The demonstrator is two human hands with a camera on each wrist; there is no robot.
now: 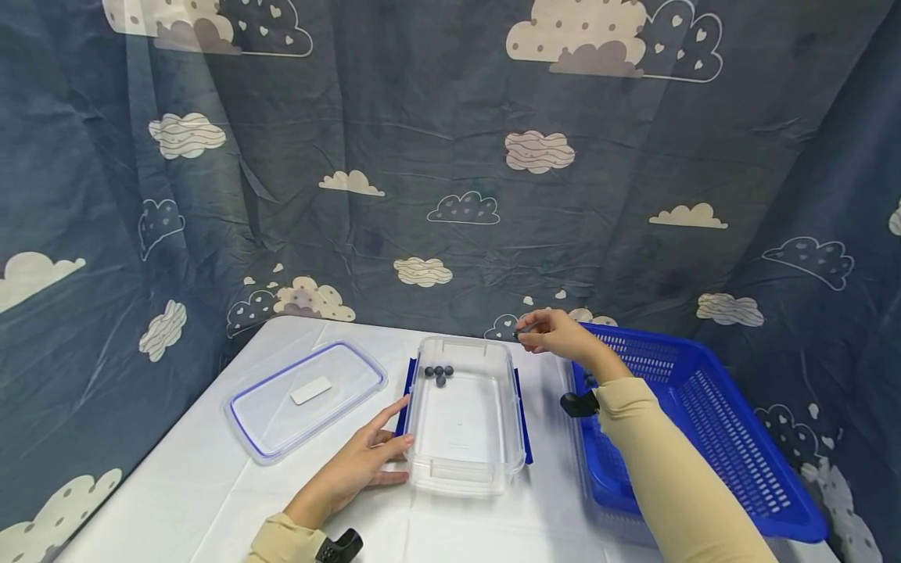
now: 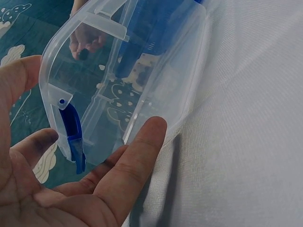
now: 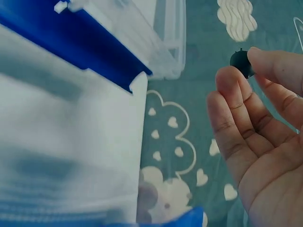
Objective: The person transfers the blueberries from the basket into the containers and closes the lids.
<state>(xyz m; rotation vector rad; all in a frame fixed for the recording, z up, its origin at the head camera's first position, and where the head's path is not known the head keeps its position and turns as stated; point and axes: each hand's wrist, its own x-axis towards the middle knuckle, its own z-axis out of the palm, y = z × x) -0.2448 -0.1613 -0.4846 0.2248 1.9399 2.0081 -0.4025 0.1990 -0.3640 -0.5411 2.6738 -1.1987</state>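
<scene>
A clear plastic food container (image 1: 461,422) with blue side clips stands on the white table, and several blueberries (image 1: 439,372) lie at its far left end. My left hand (image 1: 366,453) rests against the container's left side with extended, spread fingers; in the left wrist view, fingertips are beside the blue clip (image 2: 73,132). Beyond the container's far right corner, my right hand (image 1: 556,335) is raised, pinching one blueberry (image 3: 240,63) between thumb and fingertips.
A blue perforated basket (image 1: 704,422) occupies the right side, partly hidden by my right forearm; a few blueberries (image 1: 590,381) show near its left wall. The clear lid (image 1: 281,422) with a blue seal and white label lies at left. A cloud-patterned curtain (image 1: 422,156) hangs behind.
</scene>
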